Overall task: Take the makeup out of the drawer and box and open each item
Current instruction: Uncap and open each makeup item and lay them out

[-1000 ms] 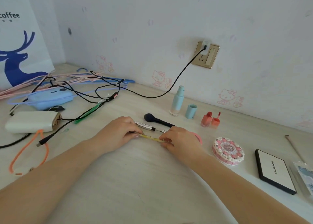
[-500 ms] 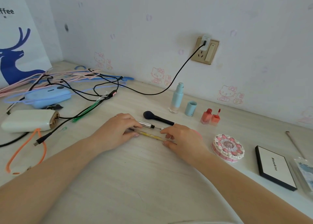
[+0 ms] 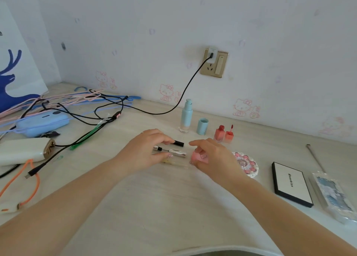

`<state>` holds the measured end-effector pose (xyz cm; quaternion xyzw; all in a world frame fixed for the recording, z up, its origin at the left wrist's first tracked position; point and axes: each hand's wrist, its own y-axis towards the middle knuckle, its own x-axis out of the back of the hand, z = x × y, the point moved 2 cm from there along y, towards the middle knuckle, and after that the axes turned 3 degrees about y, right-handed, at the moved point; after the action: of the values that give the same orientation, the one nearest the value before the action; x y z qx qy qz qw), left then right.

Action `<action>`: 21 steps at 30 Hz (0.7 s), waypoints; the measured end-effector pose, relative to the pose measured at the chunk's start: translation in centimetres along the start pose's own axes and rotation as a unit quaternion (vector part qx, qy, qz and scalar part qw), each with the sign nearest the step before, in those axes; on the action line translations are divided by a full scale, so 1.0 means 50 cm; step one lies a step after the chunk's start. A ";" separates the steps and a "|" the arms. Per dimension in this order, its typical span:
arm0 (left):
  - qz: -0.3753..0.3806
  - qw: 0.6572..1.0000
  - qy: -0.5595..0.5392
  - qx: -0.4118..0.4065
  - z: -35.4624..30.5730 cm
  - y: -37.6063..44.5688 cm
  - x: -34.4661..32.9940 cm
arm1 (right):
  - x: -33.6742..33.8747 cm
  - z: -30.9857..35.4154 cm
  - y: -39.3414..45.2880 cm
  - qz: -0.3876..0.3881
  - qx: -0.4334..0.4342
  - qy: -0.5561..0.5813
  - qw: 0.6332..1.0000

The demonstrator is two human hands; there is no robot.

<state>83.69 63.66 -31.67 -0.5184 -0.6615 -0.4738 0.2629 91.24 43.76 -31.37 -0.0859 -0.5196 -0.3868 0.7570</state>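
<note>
My left hand rests on the table with its fingers apart, thumb and forefinger either side of a silver tube; the fingertips reach a black brush handle. A thin yellowish clear tube lies loose just in front of both hands. My right hand curls around a small pink case on the table. Behind stand a pale blue pump bottle, its blue cap and an open red lip tint with its wand cap.
A round pink cake-shaped compact, a black-edged white palette, a wrapped packet and a thin brush lie to the right. Left are tangled cables, hangers, a blue case and a white power bank.
Both hands have let go of the yellowish tube, which now lies on the table. My right hand has moved right onto the pink case; my left has shifted up over the silver tube.
</note>
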 end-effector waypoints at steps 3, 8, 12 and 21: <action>0.000 0.999 -0.023 -0.024 -0.063 0.041 -0.024 | 0.049 -0.035 -0.029 -0.019 -0.026 -0.001 0.999; 0.031 0.995 -0.043 -0.080 -0.217 0.148 -0.103 | 0.167 -0.155 -0.112 -0.079 -0.087 -0.007 0.993; 0.062 0.990 -0.075 -0.105 -0.305 0.220 -0.165 | 0.242 -0.243 -0.164 -0.095 -0.131 -0.044 0.986; 0.162 0.978 -0.027 -0.130 -0.500 0.409 -0.363 | 0.381 -0.491 -0.251 -0.076 -0.295 -0.122 0.945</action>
<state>105.12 33.54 -29.34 -0.6607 -0.5087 -0.4928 0.2488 103.50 12.63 -29.45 -0.3121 -0.4755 -0.5657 0.5970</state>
